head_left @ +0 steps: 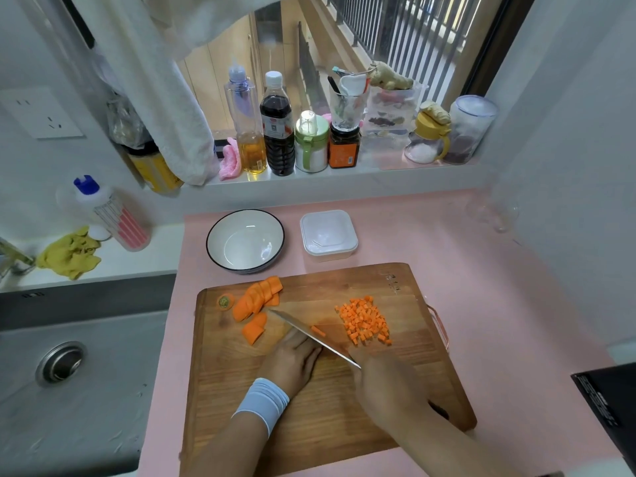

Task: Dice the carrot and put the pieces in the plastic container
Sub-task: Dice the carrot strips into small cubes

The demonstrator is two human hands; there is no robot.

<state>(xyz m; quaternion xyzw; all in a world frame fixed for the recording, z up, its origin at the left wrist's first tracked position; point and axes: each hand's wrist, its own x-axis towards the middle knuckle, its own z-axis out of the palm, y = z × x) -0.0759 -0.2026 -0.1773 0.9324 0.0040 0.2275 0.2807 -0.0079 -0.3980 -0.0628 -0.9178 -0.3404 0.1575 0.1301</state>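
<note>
Your right hand [385, 383] is clenching the steel kitchen knife [306, 333]; left hand [292, 361]'s grip is hiding behind it. Pin the stiff, slick orange carrot strip [318, 331] flat.

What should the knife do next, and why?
Probably chop down through the carrot strip by the knife, held by the right hand: that strip is long, not yet small like the diced pile, and the left hand sits just beside the blade.

dice [364, 320] R of slices [256, 299], container [328, 235] behind board [320, 407]
</note>
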